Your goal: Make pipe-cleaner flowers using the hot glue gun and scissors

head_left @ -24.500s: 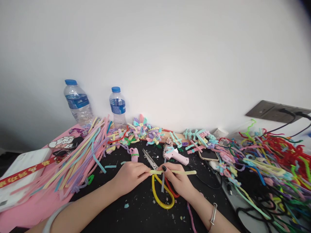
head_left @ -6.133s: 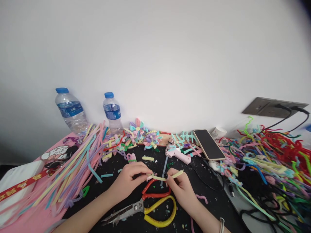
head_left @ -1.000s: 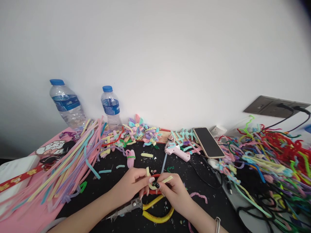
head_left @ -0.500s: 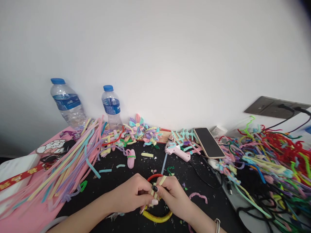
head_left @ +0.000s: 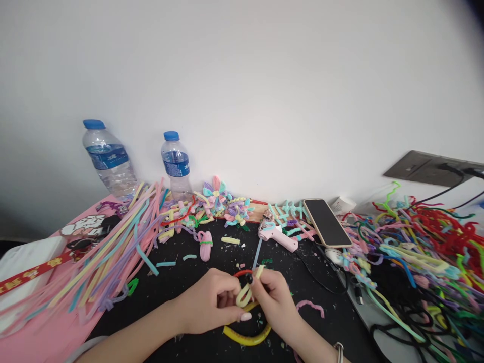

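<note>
A pale yellow pipe cleaner (head_left: pixel 245 296), bent into a narrow loop, is pinched between the thumb and fingers of my right hand (head_left: pixel 279 302). My left hand (head_left: pixel 212 302) is curled against the loop's lower end, its thumb stretched below; its fingertips are partly hidden. Beneath both hands on the black table lies a curved yellow and red ring-like thing (head_left: pixel 247 339), partly covered by them. Just beyond sits a pink glue gun (head_left: pixel 279 237), a clear glue stick (head_left: pixel 257 253) pointing from its back toward my hands. A short yellow pipe cleaner piece (head_left: pixel 230 240) lies further off.
Long pastel pipe cleaners (head_left: pixel 117 247) spread over the left side. Two water bottles (head_left: pixel 176 169) stand by the wall. Finished fuzzy flowers (head_left: pixel 215 194) sit at the back. A phone (head_left: pixel 328 222), black cables and a heap of coloured pipe cleaners (head_left: pixel 434 242) occupy the right.
The yellow pipe cleaner now shows as a clear loop, its bend facing down. My hands have drawn slightly apart, and the view has shifted a little.
</note>
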`<state>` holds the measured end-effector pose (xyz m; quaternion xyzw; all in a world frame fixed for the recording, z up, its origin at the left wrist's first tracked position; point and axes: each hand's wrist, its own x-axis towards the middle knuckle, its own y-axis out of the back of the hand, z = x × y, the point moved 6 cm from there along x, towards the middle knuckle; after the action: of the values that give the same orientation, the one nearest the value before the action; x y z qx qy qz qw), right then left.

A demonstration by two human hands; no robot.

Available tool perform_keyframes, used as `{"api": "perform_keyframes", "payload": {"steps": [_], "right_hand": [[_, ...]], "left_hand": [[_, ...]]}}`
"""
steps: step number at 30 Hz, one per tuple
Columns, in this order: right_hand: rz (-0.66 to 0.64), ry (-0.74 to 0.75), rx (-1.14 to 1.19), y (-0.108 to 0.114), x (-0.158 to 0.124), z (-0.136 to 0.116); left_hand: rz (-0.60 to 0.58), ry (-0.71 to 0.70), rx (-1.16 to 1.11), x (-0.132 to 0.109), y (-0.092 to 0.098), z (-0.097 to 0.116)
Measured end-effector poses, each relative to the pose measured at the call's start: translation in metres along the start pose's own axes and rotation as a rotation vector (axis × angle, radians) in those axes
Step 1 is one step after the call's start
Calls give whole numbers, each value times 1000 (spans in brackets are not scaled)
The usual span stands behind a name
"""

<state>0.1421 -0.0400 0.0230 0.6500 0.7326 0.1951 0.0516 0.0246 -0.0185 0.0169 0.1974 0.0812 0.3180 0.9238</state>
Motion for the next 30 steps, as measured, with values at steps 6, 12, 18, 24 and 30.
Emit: {"api": "perform_keyframes", "payload": {"steps": [6,12,18,24,30], "right_hand": [[169,-93,106,5,0,9],[199,-86,97,3,0,8],[204,-100,81,3,1,9],[178,-100,59,2,1,13],[146,-112,64,2,3,14]], "left_hand": [[191,-160,377,-1,14,7],[163,-263,748,-1,9,13],[149,-274,919,2,3,13],[111,-300,944,3,2,10],[27,-348,1035,2,-6,9]]}}
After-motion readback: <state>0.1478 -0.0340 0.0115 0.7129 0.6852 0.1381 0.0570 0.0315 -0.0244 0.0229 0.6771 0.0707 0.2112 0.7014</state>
